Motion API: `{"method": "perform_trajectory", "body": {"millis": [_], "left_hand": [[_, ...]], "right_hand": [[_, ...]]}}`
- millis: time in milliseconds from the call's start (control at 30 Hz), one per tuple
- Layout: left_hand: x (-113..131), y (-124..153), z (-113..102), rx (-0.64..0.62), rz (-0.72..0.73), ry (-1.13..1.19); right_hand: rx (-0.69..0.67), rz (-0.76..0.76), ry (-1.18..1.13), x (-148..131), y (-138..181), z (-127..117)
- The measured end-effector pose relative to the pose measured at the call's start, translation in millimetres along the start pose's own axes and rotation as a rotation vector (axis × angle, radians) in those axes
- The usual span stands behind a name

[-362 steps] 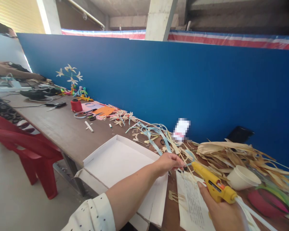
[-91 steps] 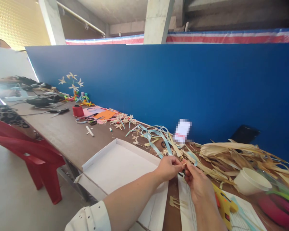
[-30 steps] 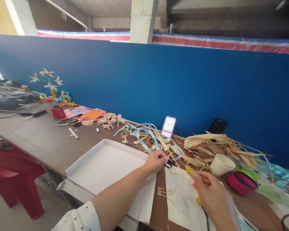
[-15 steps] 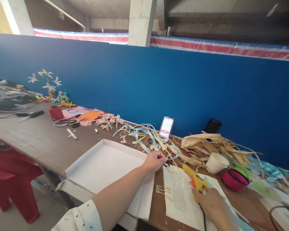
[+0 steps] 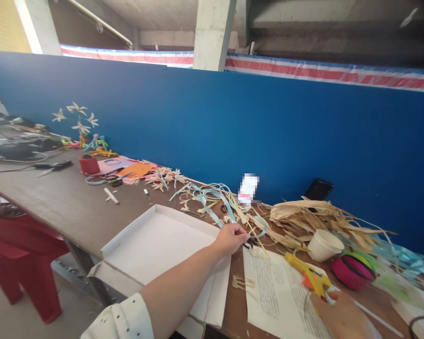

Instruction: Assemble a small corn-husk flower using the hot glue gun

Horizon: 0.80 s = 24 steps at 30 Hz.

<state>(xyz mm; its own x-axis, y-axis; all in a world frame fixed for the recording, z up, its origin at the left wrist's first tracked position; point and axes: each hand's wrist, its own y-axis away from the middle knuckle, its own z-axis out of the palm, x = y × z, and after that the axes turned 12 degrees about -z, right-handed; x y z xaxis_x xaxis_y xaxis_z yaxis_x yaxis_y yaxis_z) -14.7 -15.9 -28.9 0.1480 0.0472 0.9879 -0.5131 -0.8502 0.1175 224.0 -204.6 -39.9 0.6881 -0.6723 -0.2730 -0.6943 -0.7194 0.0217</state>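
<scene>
My left hand (image 5: 230, 240) is closed in a pinch above the right edge of a white cardboard box lid (image 5: 173, 249). What its fingertips hold is too small to make out; light blue strips (image 5: 227, 207) and a dark object lie close by. My right hand (image 5: 344, 313), slightly blurred, is closed around the handle of a yellow hot glue gun (image 5: 314, 278). The gun's nozzle points up and left, over a printed sheet of paper (image 5: 268, 287). On the sheet's left edge rests a small pale forked piece (image 5: 242, 282).
Dry corn husks (image 5: 304, 212) lie along the blue partition (image 5: 162, 117), behind a white paper cup (image 5: 325, 245) and a pink round pouch (image 5: 352, 270). A phone (image 5: 248, 189) leans there. Scissors (image 5: 115, 179) and a red thread spool (image 5: 88, 165) lie left; a red stool (image 5: 28, 263) stands below.
My right hand has moved right and a little toward me with the glue gun. My left hand keeps its pinch at nearly the same place. The view has shifted slightly.
</scene>
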Motion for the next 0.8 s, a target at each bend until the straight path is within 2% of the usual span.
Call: {"method": "perform_trajectory", "body": {"millis": [133, 200, 267, 433, 533, 633, 800], "left_hand": [[2, 1, 0, -0.003, -0.009, 0.058], [3, 0, 0, -0.011, -0.018, 0.077], [3, 0, 0, -0.023, -0.030, 0.102], [1, -5, 0, -0.020, -0.017, 0.200], [2, -7, -1, 0.020, 0.008, 0.262], [6, -9, -4, 0.068, 0.006, 0.345], [12, -10, -8, 0.116, -0.027, 0.427]], "right_hand": [[0.091, -0.013, -0.052, 3, 0, -4], [0.203, -0.085, -0.141, -10, 5, -11], [0.321, -0.156, -0.281, -37, 12, -17], [0.164, -0.318, -0.901, -134, 14, -11], [-0.014, -0.350, -1.198, -178, 4, -1], [-0.086, -0.359, -1.254, -201, -7, 3], [-0.069, -0.376, -1.251, -212, -20, 7]]}}
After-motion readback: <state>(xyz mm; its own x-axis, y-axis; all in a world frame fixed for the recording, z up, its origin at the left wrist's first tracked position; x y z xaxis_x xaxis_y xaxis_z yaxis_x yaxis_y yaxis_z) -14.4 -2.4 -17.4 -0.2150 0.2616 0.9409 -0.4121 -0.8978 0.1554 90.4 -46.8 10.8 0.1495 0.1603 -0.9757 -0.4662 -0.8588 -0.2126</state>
